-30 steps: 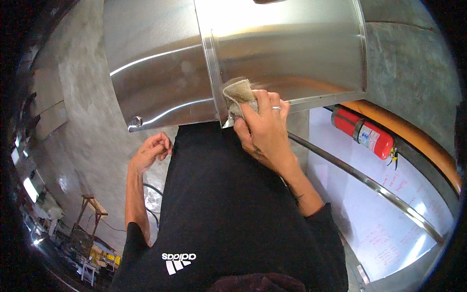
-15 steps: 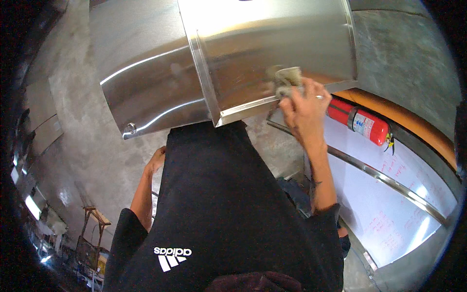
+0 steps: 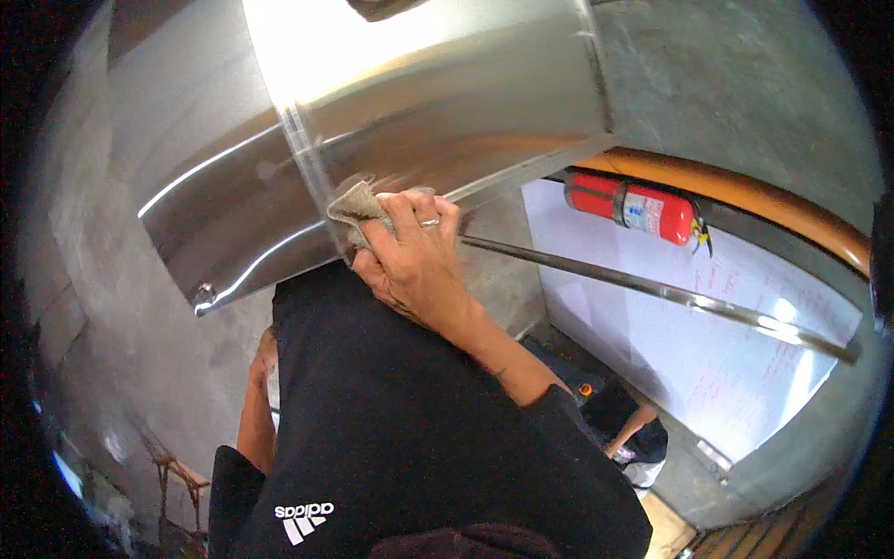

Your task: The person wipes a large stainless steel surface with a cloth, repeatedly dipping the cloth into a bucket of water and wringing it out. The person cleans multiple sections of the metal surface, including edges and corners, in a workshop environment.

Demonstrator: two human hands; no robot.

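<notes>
Nearest is a black shirt (image 3: 391, 410), below and behind the right hand (image 3: 396, 244). That hand is closed, its thumb and fingers bent around a tan cloth (image 3: 357, 205), and a ring (image 3: 428, 223) sits on one finger. The cloth sticks out past the fingertips on the hand's left, against a shiny metal panel (image 3: 466, 140) near its lower edge and just beside a raised seam (image 3: 303, 149). The left hand (image 3: 267, 354) hangs lower and to the left, partly behind the shirt; its fingers are hidden, so how far open it is, or whether it has hold of anything, I cannot tell. Right of the right hand a metal bar (image 3: 652, 291) slants away over a whiteboard (image 3: 736, 401), with a red extinguisher (image 3: 633, 207) and an orange pipe (image 3: 745, 188) above. Another person (image 3: 610, 401) is low down to its right.
</notes>
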